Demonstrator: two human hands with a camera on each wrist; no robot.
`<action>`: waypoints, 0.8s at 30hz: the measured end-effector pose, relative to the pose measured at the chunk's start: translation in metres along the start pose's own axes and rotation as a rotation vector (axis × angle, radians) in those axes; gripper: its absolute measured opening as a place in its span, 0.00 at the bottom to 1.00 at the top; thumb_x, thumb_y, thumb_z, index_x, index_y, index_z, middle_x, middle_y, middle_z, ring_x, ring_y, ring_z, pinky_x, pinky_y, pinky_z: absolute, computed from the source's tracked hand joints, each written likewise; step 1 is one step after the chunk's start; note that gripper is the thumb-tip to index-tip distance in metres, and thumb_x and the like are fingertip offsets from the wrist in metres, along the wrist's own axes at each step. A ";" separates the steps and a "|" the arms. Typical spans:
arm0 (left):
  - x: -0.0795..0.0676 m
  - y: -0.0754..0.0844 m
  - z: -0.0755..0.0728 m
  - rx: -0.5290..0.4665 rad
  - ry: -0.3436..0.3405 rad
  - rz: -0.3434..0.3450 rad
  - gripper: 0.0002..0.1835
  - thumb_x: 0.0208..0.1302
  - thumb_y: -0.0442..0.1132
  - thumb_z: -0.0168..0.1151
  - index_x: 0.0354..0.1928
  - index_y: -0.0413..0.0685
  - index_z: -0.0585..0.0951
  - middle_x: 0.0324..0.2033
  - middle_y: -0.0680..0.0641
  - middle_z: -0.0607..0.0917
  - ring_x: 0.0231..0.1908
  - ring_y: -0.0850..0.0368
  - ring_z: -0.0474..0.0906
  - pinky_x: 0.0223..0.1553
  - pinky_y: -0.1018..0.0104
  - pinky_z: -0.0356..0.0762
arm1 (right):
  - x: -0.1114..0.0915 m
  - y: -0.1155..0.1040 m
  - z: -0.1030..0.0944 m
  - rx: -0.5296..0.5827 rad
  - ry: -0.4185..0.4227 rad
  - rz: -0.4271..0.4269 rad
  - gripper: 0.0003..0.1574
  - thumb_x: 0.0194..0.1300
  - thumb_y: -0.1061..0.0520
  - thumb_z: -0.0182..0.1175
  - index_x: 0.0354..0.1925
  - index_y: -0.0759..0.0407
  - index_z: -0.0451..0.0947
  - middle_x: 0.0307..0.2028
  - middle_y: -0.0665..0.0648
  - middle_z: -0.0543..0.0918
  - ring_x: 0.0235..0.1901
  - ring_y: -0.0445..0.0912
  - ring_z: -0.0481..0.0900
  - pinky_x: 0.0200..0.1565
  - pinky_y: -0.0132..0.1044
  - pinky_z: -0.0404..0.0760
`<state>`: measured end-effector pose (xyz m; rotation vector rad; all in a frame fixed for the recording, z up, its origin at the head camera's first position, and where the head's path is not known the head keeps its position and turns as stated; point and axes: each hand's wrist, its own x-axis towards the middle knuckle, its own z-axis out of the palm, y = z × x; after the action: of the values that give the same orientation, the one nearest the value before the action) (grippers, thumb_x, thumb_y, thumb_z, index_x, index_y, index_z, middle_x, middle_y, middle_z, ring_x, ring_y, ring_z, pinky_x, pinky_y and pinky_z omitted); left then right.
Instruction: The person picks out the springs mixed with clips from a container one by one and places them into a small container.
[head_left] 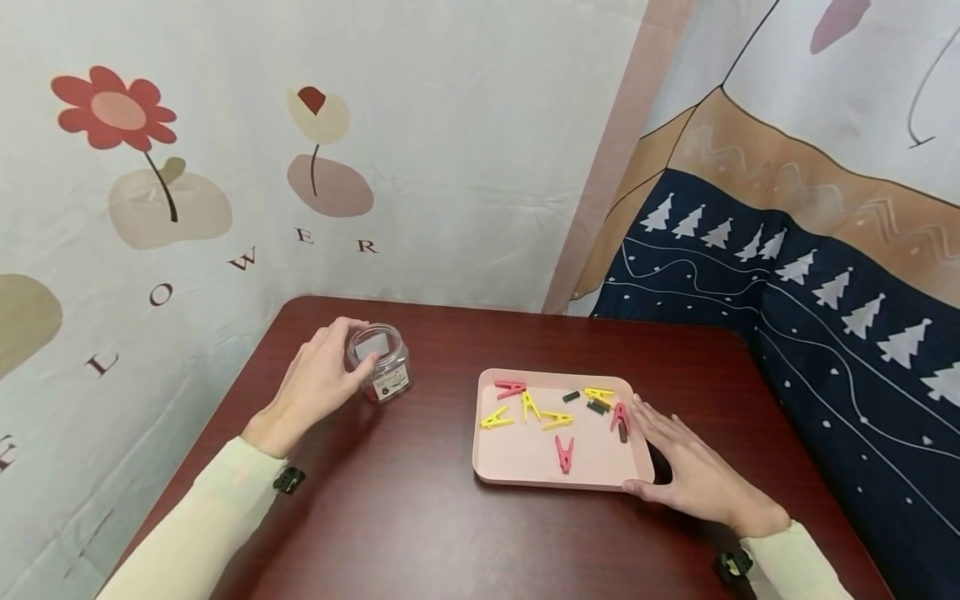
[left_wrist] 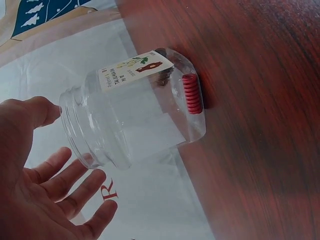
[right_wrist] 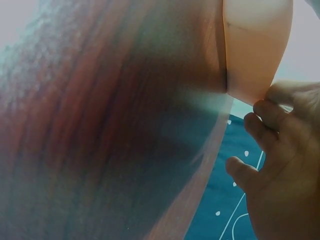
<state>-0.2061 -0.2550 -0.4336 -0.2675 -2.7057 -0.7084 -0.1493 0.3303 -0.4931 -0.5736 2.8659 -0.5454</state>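
the clear screw-neck jar (head_left: 390, 368), upright on the table (head_left: 390, 525) left of the pink tray (head_left: 517, 460), is probably light, stiff and slippery; grasp its body (left hand (head_left: 313, 379) spread at its mouth, right hand (head_left: 693, 468) relaxed against the tray's edge).

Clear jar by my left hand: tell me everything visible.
The clear, hard-looking jar has an open mouth, threaded neck and pale printed label. It stands upright on the dark reddish-brown table, containing a red coil spring and a dark item. The left hand is at its rim; firm contact is unclear.
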 end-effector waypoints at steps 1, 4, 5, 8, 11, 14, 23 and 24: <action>0.000 0.000 0.000 0.001 0.001 0.002 0.28 0.77 0.43 0.76 0.73 0.42 0.81 0.57 0.33 0.91 0.58 0.30 0.86 0.54 0.29 0.82 | 0.000 0.000 0.000 0.000 0.000 0.000 0.77 0.67 0.22 0.78 0.96 0.46 0.53 0.95 0.61 0.58 0.91 0.70 0.62 0.86 0.83 0.57; 0.000 0.001 -0.001 0.006 0.008 0.008 0.27 0.77 0.42 0.76 0.72 0.42 0.81 0.58 0.33 0.91 0.58 0.30 0.86 0.55 0.28 0.82 | 0.000 0.000 0.000 0.000 -0.001 0.000 0.76 0.67 0.22 0.78 0.96 0.46 0.53 0.95 0.61 0.58 0.91 0.70 0.62 0.86 0.83 0.57; 0.000 0.001 -0.001 0.008 0.009 0.010 0.27 0.77 0.42 0.76 0.72 0.42 0.81 0.57 0.34 0.91 0.59 0.30 0.86 0.56 0.27 0.82 | 0.000 0.000 0.000 -0.001 -0.001 0.000 0.76 0.67 0.22 0.78 0.96 0.46 0.53 0.95 0.61 0.58 0.91 0.70 0.62 0.86 0.83 0.57; 0.000 0.002 -0.001 0.013 0.007 0.017 0.27 0.77 0.42 0.76 0.72 0.42 0.82 0.57 0.34 0.91 0.58 0.30 0.86 0.56 0.27 0.82 | 0.000 0.000 0.000 -0.009 -0.001 0.002 0.77 0.66 0.22 0.78 0.96 0.46 0.53 0.95 0.61 0.58 0.91 0.70 0.62 0.86 0.83 0.57; -0.001 0.003 -0.001 0.019 0.006 0.021 0.27 0.77 0.42 0.76 0.71 0.42 0.82 0.56 0.35 0.91 0.57 0.31 0.86 0.55 0.28 0.82 | 0.000 0.001 -0.001 -0.014 -0.004 0.007 0.77 0.66 0.21 0.78 0.96 0.46 0.53 0.95 0.61 0.58 0.91 0.69 0.62 0.86 0.83 0.57; 0.000 0.003 -0.001 0.025 0.014 0.031 0.26 0.76 0.42 0.76 0.71 0.43 0.83 0.52 0.36 0.91 0.54 0.33 0.86 0.54 0.30 0.82 | 0.000 0.001 -0.001 -0.016 -0.007 0.009 0.77 0.66 0.22 0.78 0.96 0.46 0.53 0.95 0.61 0.57 0.91 0.69 0.62 0.86 0.83 0.57; 0.002 0.006 0.001 0.038 0.036 0.059 0.25 0.76 0.42 0.76 0.70 0.43 0.83 0.45 0.40 0.90 0.52 0.35 0.86 0.57 0.28 0.81 | 0.001 -0.001 -0.002 -0.014 -0.005 0.003 0.77 0.66 0.21 0.77 0.96 0.46 0.52 0.95 0.61 0.58 0.91 0.69 0.62 0.86 0.83 0.57; 0.002 0.007 0.001 0.039 0.036 0.062 0.25 0.76 0.42 0.76 0.70 0.44 0.83 0.47 0.40 0.90 0.54 0.35 0.86 0.58 0.27 0.80 | 0.001 -0.001 -0.002 -0.014 -0.006 0.004 0.77 0.66 0.21 0.77 0.96 0.46 0.52 0.95 0.61 0.58 0.91 0.69 0.62 0.86 0.83 0.57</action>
<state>-0.2064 -0.2480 -0.4308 -0.3241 -2.6619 -0.6356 -0.1500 0.3298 -0.4912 -0.5705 2.8673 -0.5227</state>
